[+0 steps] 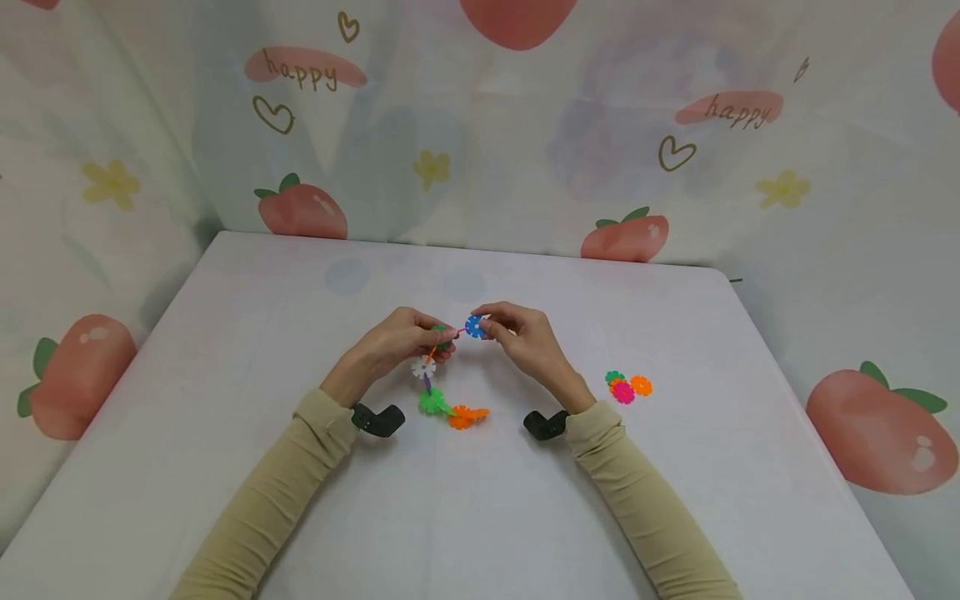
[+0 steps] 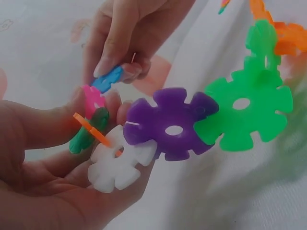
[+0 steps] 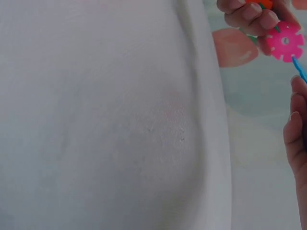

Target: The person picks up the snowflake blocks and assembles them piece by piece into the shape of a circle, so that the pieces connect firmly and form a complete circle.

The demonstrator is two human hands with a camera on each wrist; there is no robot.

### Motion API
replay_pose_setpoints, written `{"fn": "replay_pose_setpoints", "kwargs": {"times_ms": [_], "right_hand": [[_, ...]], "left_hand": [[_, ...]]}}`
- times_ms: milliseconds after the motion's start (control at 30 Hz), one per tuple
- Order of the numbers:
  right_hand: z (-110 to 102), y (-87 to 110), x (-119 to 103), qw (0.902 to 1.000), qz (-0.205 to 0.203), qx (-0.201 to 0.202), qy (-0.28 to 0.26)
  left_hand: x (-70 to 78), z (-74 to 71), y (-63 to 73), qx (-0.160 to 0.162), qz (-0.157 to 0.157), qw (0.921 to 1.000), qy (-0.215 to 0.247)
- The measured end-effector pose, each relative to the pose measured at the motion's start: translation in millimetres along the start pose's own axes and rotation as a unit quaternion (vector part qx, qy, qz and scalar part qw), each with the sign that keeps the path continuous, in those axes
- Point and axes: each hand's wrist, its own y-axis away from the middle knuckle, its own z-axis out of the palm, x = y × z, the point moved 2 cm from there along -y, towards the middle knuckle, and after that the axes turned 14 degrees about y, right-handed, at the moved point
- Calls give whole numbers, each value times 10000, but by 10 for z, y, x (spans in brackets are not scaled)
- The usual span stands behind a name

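Note:
A chain of notched plastic snowflake discs hangs from my left hand, whose thumb and fingers grip it near a dark green disc and a pink disc. From there it runs through an orange disc seen edge-on, a white disc, a purple disc and light green discs to orange discs at its lower end. Between thumb and fingers, my right hand pinches a blue disc. Its edge meets the pink disc's edge; how deeply they interlock I cannot tell.
A small group of loose discs lies on the white table right of my right forearm, among them a pink loose disc and an orange loose disc. Black wrist devices sit below both wrists. A printed cloth backdrop stands behind the table.

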Motion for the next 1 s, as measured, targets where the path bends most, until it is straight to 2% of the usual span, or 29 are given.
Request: {"fn": "replay_pose_setpoints", "kwargs": {"times_ms": [200, 533, 633, 767, 833, 900, 1000], "right_hand": [[0, -11, -8, 9990, 233, -306, -210], [49, -79, 8, 9939, 477, -718, -695], [45, -84, -1, 9946, 459, -732, -583], [35, -83, 13, 9967, 413, -648, -242], [29, -78, 29, 9971, 396, -650, -59], [16, -68, 48, 9968, 392, -692, 79], [-20, -36, 89, 9955, 444, -819, 197]], "left_hand": [[-6, -5, -9, -114, -4, 9999, 85], [-52, 4, -5, -231, 198, 9995, -59], [-40, 12, 17, -432, 208, 9987, -148], [-22, 53, 34, -964, 158, 9946, -337], [-21, 60, 36, -1122, 138, 9926, -440], [-18, 45, 37, -1094, 109, 9927, -505], [-11, -28, 41, -820, 147, 9952, -519]]}}
